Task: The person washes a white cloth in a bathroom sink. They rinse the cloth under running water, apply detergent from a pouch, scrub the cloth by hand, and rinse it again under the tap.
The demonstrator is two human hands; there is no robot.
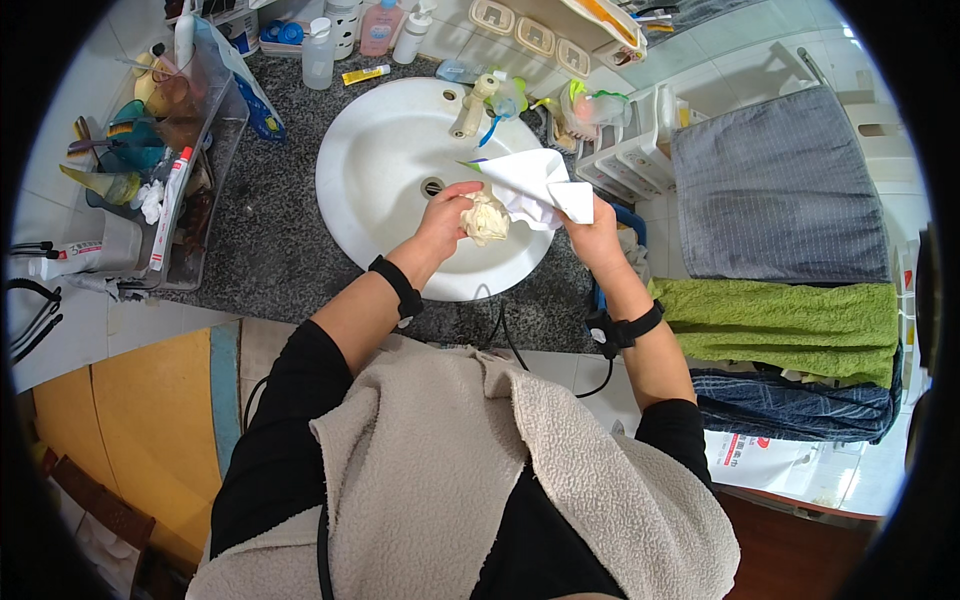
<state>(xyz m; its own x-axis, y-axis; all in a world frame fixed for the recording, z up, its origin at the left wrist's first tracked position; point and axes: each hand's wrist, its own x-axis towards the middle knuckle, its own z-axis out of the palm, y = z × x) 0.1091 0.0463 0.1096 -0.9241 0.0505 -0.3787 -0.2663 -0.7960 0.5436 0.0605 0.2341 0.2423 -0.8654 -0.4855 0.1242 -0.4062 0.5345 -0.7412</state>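
My left hand (442,221) grips a crumpled cream-coloured wad (486,220), possibly a thin film or cloth, above the white ceramic washbasin (349,180). In my right hand (589,234) is a folded white sheet (536,180), paper or packaging, pinched at its right-hand corner. Green and purple print shows at the sheet's far left tip. The sheet's lower edge hangs close to the wad; whether they touch I cannot tell. Both hands are over the right half of the basin, and the drain (432,187) lies just beyond my left fingers.
A beige faucet (472,107) stands at the basin's back. Bottles (318,56) and a yellow tube (366,74) sit behind it on the dark speckled counter (270,202). A cluttered clear bin (199,217) is at left. Towels (780,322) hang at right; a cable (510,337) crosses the counter's front edge.
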